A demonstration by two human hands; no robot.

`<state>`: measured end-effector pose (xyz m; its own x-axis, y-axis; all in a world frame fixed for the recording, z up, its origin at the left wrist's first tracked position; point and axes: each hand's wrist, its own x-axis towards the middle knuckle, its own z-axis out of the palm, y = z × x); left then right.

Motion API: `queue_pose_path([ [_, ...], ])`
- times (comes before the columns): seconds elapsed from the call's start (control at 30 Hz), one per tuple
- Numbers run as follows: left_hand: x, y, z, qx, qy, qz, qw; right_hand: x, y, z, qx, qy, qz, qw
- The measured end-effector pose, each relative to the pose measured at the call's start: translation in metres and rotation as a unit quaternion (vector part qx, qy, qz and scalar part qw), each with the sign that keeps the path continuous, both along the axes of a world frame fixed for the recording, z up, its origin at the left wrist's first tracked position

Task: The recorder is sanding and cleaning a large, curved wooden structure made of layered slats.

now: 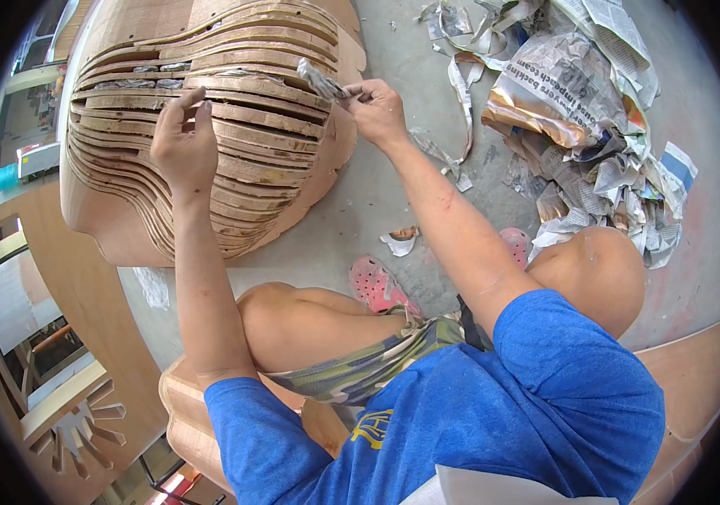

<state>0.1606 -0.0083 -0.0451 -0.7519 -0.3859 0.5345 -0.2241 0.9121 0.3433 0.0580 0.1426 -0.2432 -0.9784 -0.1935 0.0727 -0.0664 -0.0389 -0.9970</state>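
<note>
A large curved wooden form (259,172) made of bent, layered slats lies at the upper left, with dark gaps between the slats. Wads of grey paper (137,83) are packed into some of those gaps. My left hand (183,147) is over the slats, fingers bent and slightly apart, with nothing visible between them. Near the form's right edge, my right hand (377,111) pinches a crumpled strip of newspaper (320,82). The strip's free end points up and left above the slats.
A heap of torn newspaper (579,109) lies on the grey floor to the right. Loose paper strips (463,84) trail between it and the form. A paper scrap (400,241) is near my pink clog (377,286). Wooden framework (66,278) stands at the left.
</note>
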Motion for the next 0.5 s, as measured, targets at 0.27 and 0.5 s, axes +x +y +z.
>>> queue_pose_path([
  [0.27,-0.029,0.046,-0.020,-0.053,-0.133,-0.141,0.980,-0.004,0.017,0.000,0.045,0.045,0.087,0.994],
  [0.5,-0.058,0.033,-0.042,-0.050,-0.152,-0.202,0.966,-0.015,0.010,0.021,-0.046,0.020,0.115,0.992],
])
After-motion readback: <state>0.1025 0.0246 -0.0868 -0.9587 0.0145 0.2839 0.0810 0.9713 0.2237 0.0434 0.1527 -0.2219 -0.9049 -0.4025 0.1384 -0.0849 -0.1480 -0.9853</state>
